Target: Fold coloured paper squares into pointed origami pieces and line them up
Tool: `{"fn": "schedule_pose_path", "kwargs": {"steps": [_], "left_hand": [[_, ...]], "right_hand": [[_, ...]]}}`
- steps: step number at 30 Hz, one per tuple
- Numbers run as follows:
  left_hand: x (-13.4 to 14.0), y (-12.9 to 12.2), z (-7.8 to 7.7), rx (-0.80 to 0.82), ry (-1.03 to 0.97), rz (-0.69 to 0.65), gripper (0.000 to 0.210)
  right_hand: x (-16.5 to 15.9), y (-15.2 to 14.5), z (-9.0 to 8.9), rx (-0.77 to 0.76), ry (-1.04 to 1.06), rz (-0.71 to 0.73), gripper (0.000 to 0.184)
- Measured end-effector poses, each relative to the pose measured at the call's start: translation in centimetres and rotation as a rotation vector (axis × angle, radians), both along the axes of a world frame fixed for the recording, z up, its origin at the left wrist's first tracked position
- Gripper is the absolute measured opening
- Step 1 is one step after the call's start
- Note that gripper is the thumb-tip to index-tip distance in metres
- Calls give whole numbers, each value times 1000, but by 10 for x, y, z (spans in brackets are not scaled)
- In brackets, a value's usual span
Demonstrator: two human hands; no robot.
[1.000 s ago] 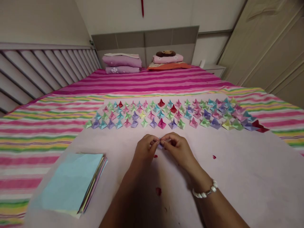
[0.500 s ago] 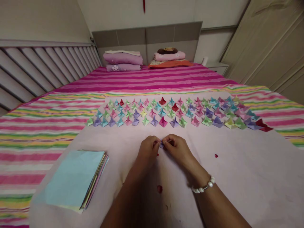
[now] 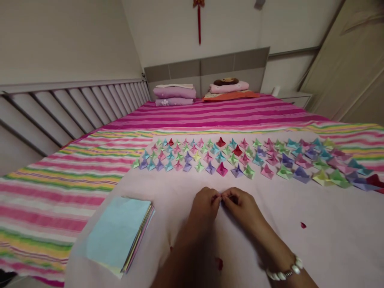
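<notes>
My left hand [image 3: 207,204] and my right hand [image 3: 240,206] meet over the pale pink sheet, fingertips almost touching. Between them they pinch a small piece of purple folded paper [image 3: 221,195], mostly hidden by my fingers. A white beaded bracelet [image 3: 286,274] circles my right wrist. Beyond the hands stand several rows of little folded paper boats in many colours, among them a magenta boat [image 3: 222,169] and a purple boat [image 3: 237,171] nearest my fingers. To the left lies a stack of coloured paper squares [image 3: 120,228], light blue on top.
The pale sheet [image 3: 330,256] covers part of a striped bedspread [image 3: 60,192]. Small red scraps lie on it, one red scrap [image 3: 303,225] at the right. Folded bedding [image 3: 175,93] sits by the headboard [image 3: 186,72]; a slatted rail [image 3: 90,100] runs along the left.
My view has tilted up and turned left, so everything sits lower and farther right. My hands still pinch the purple paper, which now shows less between the fingertips.
</notes>
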State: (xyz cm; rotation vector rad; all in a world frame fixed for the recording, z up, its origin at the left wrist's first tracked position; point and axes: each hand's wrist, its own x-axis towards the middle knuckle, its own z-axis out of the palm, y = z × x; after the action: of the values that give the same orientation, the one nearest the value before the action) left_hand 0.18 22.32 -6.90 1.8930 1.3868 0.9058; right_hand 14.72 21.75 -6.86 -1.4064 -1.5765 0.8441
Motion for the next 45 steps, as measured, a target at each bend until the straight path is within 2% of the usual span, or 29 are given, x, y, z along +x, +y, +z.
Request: {"fn": "schedule_pose_path", "kwargs": {"steps": [9,17,25,45], "left_hand": [[1,0,3,-16,31,12,14],[3,2,2,37,97,35,14],[-3,4,2,42,80,11,15],[-7,6,7,18,64,135,9]], "right_hand": [[0,1,3,-4,-35,-11,13],[-1,4,-7,20,-27,7,13],[-5,1,7,12,-16,-59,9],[2,1,10,-45,-2,-138,16]]}}
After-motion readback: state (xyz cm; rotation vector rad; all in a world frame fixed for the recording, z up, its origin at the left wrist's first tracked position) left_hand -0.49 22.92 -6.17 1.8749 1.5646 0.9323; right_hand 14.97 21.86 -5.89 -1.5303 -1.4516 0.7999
